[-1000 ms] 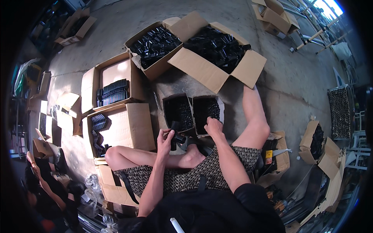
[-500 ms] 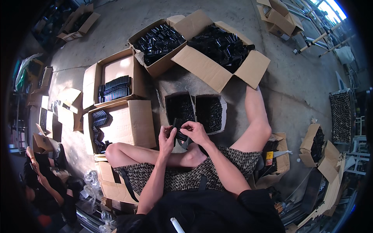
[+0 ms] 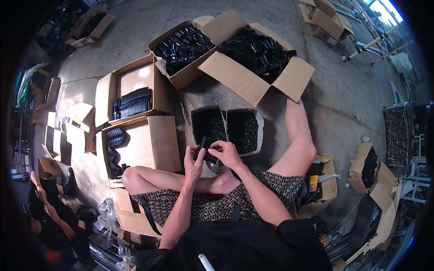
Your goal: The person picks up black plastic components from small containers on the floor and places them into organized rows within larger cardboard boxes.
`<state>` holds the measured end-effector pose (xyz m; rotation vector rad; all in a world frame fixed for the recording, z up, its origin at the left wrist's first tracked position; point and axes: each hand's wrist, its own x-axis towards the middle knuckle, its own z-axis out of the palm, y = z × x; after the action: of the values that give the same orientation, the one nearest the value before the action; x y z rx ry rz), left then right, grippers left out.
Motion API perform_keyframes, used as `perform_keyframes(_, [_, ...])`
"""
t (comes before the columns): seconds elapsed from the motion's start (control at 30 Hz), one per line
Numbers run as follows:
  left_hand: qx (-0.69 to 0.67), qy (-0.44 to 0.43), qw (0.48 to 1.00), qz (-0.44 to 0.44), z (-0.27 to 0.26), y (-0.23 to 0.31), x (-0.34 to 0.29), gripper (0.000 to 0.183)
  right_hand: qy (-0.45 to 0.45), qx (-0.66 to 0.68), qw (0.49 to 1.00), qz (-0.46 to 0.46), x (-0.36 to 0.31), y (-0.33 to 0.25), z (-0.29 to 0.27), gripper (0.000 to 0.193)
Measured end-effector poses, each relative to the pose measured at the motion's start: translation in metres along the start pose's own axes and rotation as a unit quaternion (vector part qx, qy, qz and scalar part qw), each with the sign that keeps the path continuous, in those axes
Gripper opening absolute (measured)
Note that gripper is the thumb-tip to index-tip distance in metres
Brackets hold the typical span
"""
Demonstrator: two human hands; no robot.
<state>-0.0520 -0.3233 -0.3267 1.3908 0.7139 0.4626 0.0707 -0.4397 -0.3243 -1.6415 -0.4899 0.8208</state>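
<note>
Between my bent legs, my left hand (image 3: 194, 161) is closed round an angled black plastic piece (image 3: 210, 157). One arm of the piece points up past my left fingers. My right hand (image 3: 228, 155) pinches at its right side; whether a smaller part sits in those fingertips is too small to tell. Just beyond my hands stand two small open boxes: the left box (image 3: 222, 111) and the right box (image 3: 261, 131), both filled with small black parts. Part of the left box is hidden behind the held piece.
Large cartons of black pieces stand farther off: a middle carton (image 3: 194, 73) and a flapped one (image 3: 235, 81). On the left, two cartons (image 3: 162, 140) (image 3: 103, 101) hold stacked black pieces. Another person (image 3: 49, 207) sits at lower left. A carton (image 3: 327, 194) lies by my right knee.
My hands stay almost in place on the black plastic piece, with only slight finger movement. The view has shifted a little; the boxes stand as before.
</note>
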Motion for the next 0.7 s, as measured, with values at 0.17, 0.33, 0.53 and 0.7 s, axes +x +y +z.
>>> perform_keyframes(0.17, [0.027,-0.001,1.000,0.006,-0.001,0.002,0.000,0.022,-0.041,0.024,0.997,0.056,0.001,0.001,0.001,0.029])
perform_keyframes(0.33, [0.035,0.003,0.999,0.002,-0.001,0.004,0.000,0.023,-0.057,-0.027,0.995,0.079,0.001,-0.011,0.001,0.028])
perform_keyframes(0.53, [0.043,0.000,0.999,-0.002,-0.003,0.000,0.001,0.018,-0.008,0.019,0.997,0.079,-0.001,-0.009,0.009,0.028])
perform_keyframes(0.7, [0.035,0.001,0.999,0.000,-0.003,-0.001,0.001,0.017,-0.031,0.047,0.997,0.050,0.001,0.007,0.009,0.027])
